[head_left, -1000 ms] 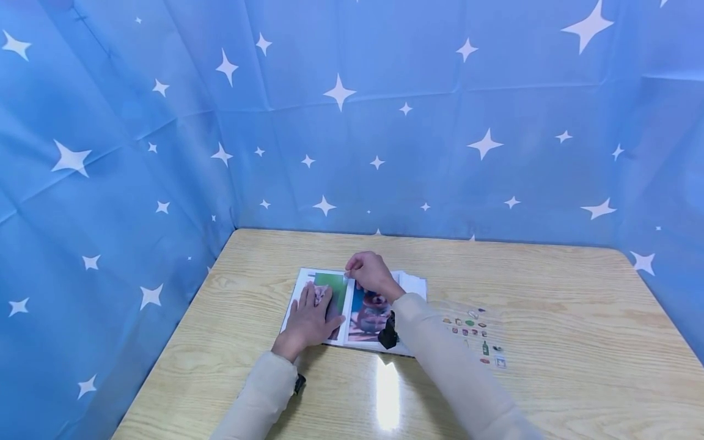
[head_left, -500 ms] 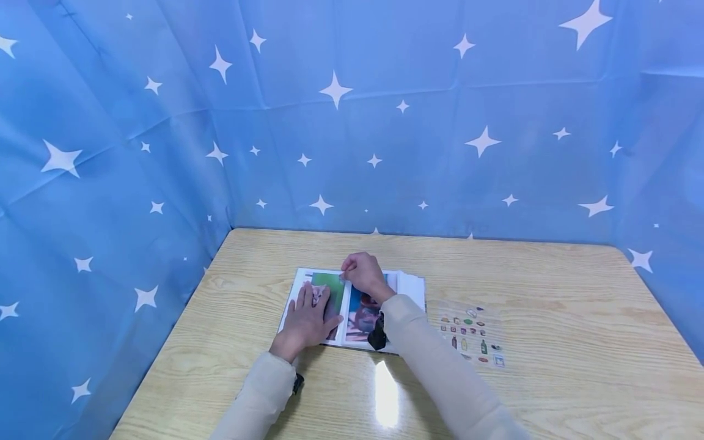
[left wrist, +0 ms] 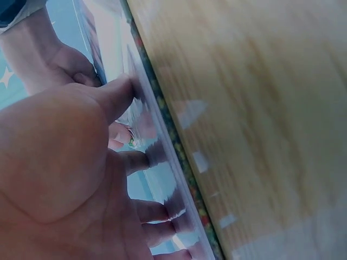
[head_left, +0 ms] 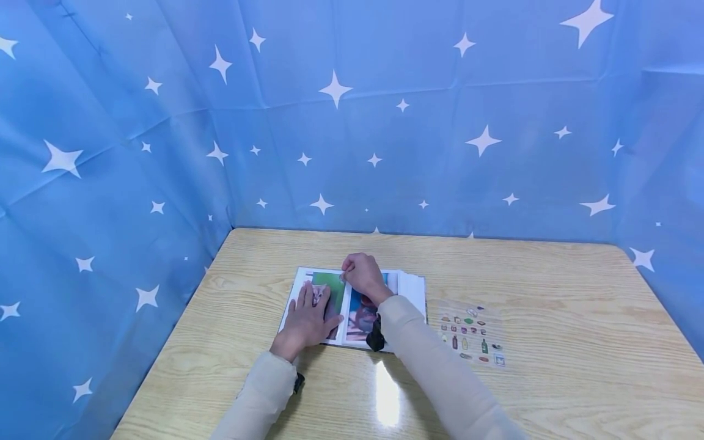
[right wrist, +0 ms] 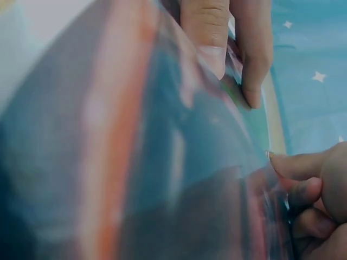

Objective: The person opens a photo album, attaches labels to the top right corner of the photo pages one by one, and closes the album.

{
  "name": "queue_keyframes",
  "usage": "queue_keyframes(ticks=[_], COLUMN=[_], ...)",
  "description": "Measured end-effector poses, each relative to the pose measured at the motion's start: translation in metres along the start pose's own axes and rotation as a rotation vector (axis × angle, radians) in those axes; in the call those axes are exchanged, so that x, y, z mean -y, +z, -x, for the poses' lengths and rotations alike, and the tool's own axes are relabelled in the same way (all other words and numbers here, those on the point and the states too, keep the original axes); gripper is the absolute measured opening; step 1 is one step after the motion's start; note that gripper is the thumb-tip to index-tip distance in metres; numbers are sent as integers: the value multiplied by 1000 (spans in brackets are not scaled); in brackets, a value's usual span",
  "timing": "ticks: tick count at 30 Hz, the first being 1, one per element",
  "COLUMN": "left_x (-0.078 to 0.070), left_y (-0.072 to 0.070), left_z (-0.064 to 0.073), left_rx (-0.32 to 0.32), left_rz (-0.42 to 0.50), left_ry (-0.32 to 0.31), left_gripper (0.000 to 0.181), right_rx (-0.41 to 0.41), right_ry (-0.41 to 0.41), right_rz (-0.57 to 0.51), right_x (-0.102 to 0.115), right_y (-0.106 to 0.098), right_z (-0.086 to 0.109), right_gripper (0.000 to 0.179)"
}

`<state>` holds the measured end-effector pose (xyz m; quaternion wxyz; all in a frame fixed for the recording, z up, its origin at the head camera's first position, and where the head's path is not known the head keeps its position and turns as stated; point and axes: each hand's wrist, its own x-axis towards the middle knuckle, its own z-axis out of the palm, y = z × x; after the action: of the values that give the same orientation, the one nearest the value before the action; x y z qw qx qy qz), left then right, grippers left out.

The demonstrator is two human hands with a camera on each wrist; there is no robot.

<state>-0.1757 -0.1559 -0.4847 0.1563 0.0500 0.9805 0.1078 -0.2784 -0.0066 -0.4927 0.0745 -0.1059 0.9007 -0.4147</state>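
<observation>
Left hand flat — right hand pinches 1 sticker, green only in left-wrist view.

Photo album, open flat, pictures both sides (partly covered), small sticker near far edge

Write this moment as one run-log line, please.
left hand: spread on open album; right hand: pinching small sticker over album; sticker sheet: on table

Table free right of stickers; right sleeve overhangs album, clearance unclear.
</observation>
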Motion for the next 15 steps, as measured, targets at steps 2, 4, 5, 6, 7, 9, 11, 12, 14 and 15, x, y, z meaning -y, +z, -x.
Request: queue_keyframes(ticks=[2, 4, 5, 6, 7, 9, 11, 12, 14, 15], left_x=[0, 0, 0, 0, 0, 0, 1, 1, 1, 1], left_y=[0, 0, 0, 0, 0, 1, 1, 1, 1, 0], left_z=[0, 0, 0, 0, 0, -1, -1, 0, 0, 1], left_rx=[-2, -7, -9, -9, -9, -11, -8, -7, -5, -4], left_rz=[0, 1, 1, -1, -2, -5, -8, -9, -8, -7], left_ry=[2, 6, 8, 10, 11, 12, 9, 7, 4, 1], left_gripper=[77, 77, 77, 77, 77, 77, 77, 77, 77, 77], right_rx=[-7, -10, -10, -12, -12, -14, -16, -18, -21, -23], right_ry=[-4, -12, -14, -17, -18, -19, -14, -11, 0, 5], right_rz=[14, 35, 45, 54, 66, 85, 99, 105, 110, 109], right_x=[1, 3, 3, 4, 4, 5, 5, 6, 6, 7], right_y=[0, 0, 0, 0, 0, 0, 0, 1, 1, 1], right_z=[1, 1, 1, 1, 1, 2, 2, 2, 2, 2], right_gripper=[3, 4, 4, 4, 5, 5, 6, 6, 8, 9])
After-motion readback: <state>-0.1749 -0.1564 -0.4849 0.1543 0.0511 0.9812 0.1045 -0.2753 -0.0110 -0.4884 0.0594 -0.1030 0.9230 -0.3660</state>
